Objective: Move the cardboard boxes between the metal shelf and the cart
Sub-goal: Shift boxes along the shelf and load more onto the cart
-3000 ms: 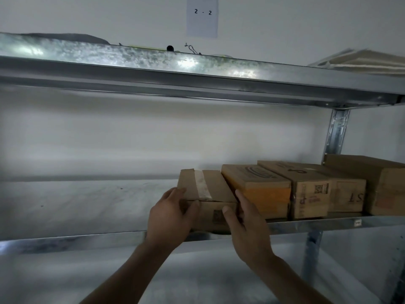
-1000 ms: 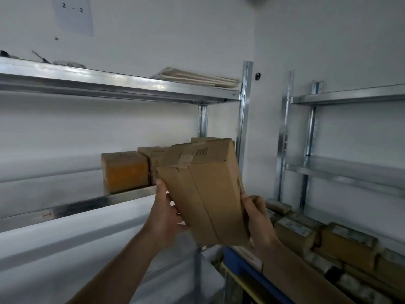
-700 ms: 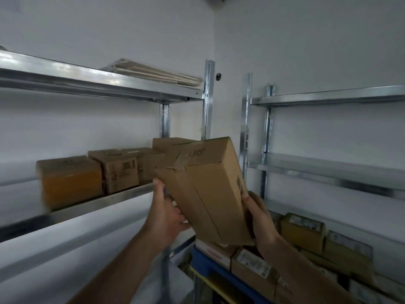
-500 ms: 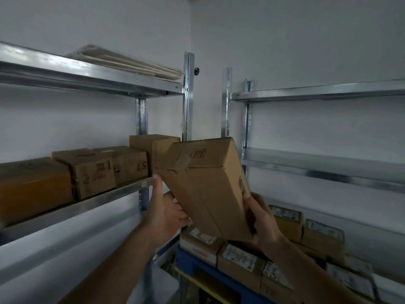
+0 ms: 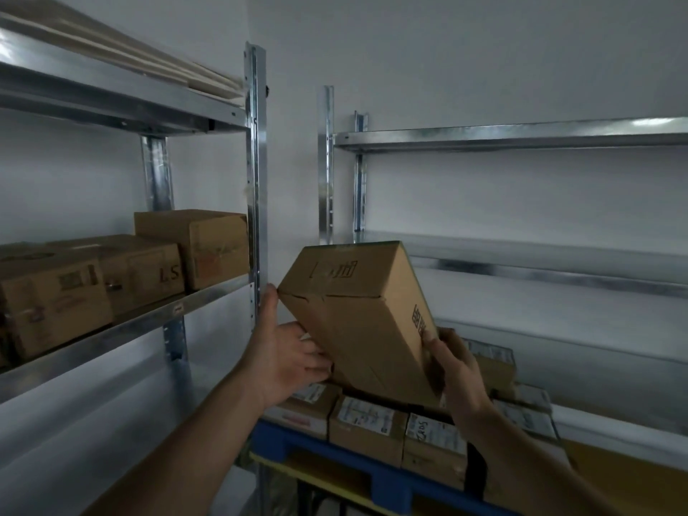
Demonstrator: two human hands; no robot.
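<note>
I hold a long cardboard box tilted in the air between both hands. My left hand grips its lower left side with the thumb up along the edge. My right hand grips its right side near a printed code. Just below the box stands the blue cart loaded with several labelled cardboard boxes. The metal shelf at the left carries three more cardboard boxes.
An upright shelf post stands just left of the held box. A second metal rack with bare shelves runs along the right wall behind the cart. Flat sheets lie on the top left shelf.
I lifted the box off the left shelf and swung it to the right, past the shelf post. It now hangs tilted above the boxes on the cart.
</note>
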